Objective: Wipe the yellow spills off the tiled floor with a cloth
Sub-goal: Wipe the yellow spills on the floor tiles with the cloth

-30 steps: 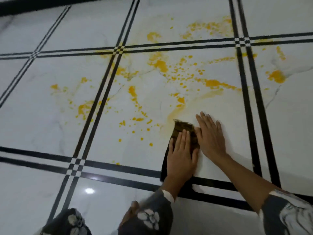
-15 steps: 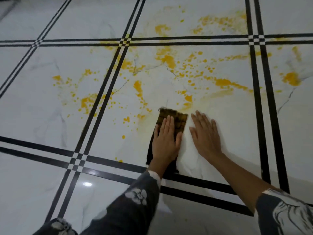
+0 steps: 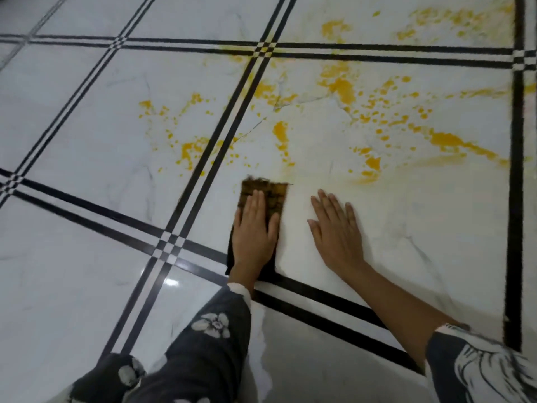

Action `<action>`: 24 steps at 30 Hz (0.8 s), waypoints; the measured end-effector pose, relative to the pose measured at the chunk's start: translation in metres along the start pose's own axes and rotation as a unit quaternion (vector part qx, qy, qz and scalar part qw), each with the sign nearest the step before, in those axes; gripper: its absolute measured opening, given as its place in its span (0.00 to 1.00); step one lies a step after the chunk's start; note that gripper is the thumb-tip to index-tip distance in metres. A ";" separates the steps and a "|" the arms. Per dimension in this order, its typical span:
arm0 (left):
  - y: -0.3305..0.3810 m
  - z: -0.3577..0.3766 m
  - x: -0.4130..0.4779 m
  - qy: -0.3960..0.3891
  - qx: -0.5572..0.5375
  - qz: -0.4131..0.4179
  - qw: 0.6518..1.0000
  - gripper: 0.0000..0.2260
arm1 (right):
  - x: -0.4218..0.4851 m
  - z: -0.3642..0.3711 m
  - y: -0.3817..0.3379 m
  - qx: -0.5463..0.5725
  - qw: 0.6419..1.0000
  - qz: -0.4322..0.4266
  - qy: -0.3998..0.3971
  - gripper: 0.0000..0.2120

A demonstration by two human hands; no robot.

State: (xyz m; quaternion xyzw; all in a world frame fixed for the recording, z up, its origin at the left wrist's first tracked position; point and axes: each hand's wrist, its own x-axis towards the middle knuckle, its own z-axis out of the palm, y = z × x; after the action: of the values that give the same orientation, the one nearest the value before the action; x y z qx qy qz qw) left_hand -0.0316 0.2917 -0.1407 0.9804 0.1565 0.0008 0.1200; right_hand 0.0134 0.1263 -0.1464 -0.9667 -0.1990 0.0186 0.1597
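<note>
Tiled floor: the flat left hand has pushed the cloth leftward, away from the flat right hand.

Floor is glossy white marble-look tile with faint grey veining. Double black lines split it into big squares, crossing in small checkered junctions. One bright light reflection sits on the tile just below the near-left junction.
</note>
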 end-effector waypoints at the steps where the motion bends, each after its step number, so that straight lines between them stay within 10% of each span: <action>1: -0.007 0.000 -0.008 0.023 -0.004 -0.069 0.997 0.33 | 0.001 0.002 -0.002 0.001 1.000 -0.005 0.003 0.24; 8: 0.006 -0.001 -0.015 0.065 -0.059 -0.335 0.938 0.34 | -0.001 0.000 -0.005 -0.007 1.000 0.005 0.002 0.26; 17: 0.051 0.008 0.008 -0.071 0.010 0.148 0.986 0.35 | -0.002 -0.030 0.066 -0.012 0.994 0.109 0.011 0.29; 24: 0.079 0.015 0.083 -0.006 0.003 -0.067 0.998 0.27 | -0.015 -0.046 0.109 -0.022 0.991 0.129 0.034 0.29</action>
State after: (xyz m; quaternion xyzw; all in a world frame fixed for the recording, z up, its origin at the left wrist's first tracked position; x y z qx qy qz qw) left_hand 0.0718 0.2405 -0.1392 0.9680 0.2213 -0.0133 0.1174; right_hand 0.0455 0.0119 -0.1372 -0.9877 -0.0674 0.0017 0.1410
